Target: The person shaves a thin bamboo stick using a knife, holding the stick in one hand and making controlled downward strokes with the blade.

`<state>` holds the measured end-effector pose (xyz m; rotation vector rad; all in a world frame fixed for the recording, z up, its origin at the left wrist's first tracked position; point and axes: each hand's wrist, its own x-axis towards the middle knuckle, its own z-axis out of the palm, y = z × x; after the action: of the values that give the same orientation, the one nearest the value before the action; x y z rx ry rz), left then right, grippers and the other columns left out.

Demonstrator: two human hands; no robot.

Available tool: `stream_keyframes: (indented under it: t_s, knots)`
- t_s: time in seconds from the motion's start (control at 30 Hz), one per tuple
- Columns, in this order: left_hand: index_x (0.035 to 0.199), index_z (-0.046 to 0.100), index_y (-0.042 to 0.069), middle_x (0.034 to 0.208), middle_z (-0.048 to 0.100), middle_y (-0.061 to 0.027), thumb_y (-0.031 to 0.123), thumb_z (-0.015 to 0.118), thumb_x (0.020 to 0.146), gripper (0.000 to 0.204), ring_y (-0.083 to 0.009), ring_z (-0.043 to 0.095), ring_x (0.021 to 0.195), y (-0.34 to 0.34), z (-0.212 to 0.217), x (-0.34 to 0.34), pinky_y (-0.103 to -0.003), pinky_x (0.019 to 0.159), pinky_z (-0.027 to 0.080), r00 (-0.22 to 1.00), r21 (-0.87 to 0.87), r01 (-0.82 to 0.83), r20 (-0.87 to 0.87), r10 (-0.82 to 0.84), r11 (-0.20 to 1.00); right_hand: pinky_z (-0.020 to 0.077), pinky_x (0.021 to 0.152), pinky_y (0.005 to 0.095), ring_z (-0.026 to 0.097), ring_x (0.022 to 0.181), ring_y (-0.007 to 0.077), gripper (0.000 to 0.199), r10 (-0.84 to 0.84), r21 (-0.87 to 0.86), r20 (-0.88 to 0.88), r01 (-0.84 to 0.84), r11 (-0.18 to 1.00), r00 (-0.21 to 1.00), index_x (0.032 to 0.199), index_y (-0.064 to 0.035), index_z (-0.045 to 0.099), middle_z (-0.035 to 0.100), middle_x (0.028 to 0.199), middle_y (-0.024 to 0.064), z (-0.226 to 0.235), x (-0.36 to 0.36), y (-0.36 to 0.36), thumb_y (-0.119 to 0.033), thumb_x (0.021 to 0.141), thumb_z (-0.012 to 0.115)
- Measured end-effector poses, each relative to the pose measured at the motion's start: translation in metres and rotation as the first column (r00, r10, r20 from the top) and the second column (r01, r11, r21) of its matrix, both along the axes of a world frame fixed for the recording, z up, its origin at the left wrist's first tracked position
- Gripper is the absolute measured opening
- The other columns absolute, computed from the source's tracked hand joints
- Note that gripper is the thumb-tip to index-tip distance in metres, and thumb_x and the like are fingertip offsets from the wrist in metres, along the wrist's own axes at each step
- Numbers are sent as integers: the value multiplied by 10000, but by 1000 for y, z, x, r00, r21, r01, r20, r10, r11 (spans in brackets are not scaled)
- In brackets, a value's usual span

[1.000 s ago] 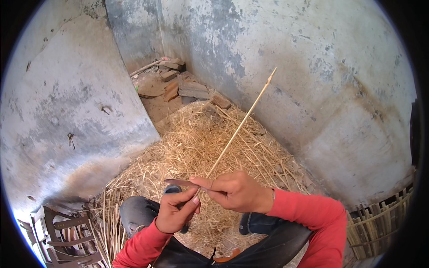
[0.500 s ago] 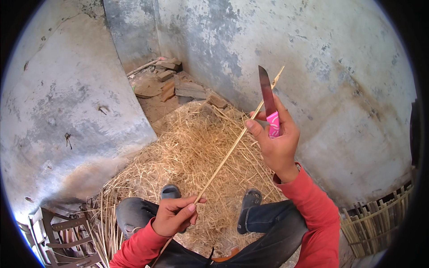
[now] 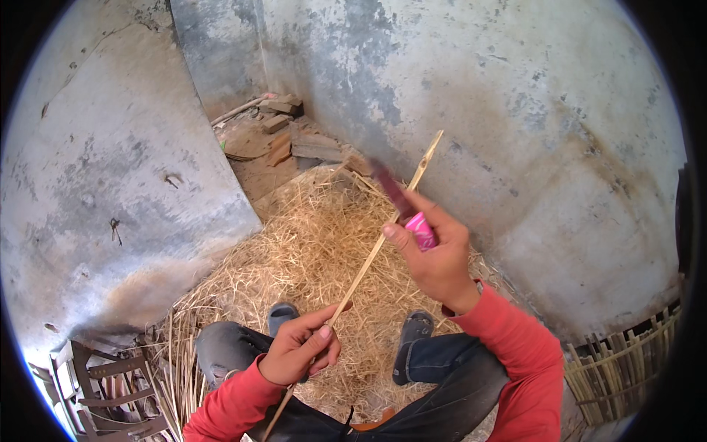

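We see the left hand [image 3: 298, 346] closed around the lower part of a thin bamboo strip [image 3: 383, 239], which slants up and away past the right hand [image 3: 434, 258]. That hand grips a knife with a pink handle [image 3: 421, 230], its blurred blade lying just beside the strip. We judge the strip light, springy and splintery at the edges, best pinched low where the left hand has it. Beyond both hands lies a heap of straw-coloured shavings [image 3: 302, 250].

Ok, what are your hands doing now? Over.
Left hand shut on bamboo stick. Right hand shut on knife, pink handle, blade at the stick. Straw pile underneath, nothing blocking.
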<state>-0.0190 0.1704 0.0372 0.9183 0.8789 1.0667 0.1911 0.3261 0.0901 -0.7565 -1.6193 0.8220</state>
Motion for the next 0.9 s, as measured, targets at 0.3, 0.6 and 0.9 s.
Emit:
stream_keyframes:
  t_s: [0.3, 0.6, 0.9]
  knots:
    - [1556, 346, 41, 608, 243, 56, 205, 471, 1076, 522, -53, 215, 446, 3, 8, -4, -229, 421, 222, 948, -93, -70, 304, 96, 993, 443, 505, 372, 613, 570, 254, 281, 140, 73, 399, -183, 980, 906, 896, -31, 711, 601, 672, 114, -1, -8, -26, -306, 953, 698]
    - [1567, 335, 79, 614, 229, 50, 182, 457, 1077, 515, -61, 204, 448, 1, 0, -7, -237, 418, 212, 911, -90, -65, 401, 96, 994, 457, 436, 410, 591, 467, 319, 526, 161, 145, 718, -371, 917, 678, 656, -71, 586, 581, 571, 118, -21, -25, -48, -506, 943, 654]
    - [1570, 338, 96, 626, 243, 42, 171, 421, 1097, 486, -63, 211, 470, -3, 6, -12, -239, 453, 231, 917, -117, -84, 378, 123, 990, 450, 397, 418, 579, 413, 305, 578, -70, 379, 677, -265, 887, 733, 615, -85, 602, 551, 497, 122, -27, -27, -12, -561, 940, 634]
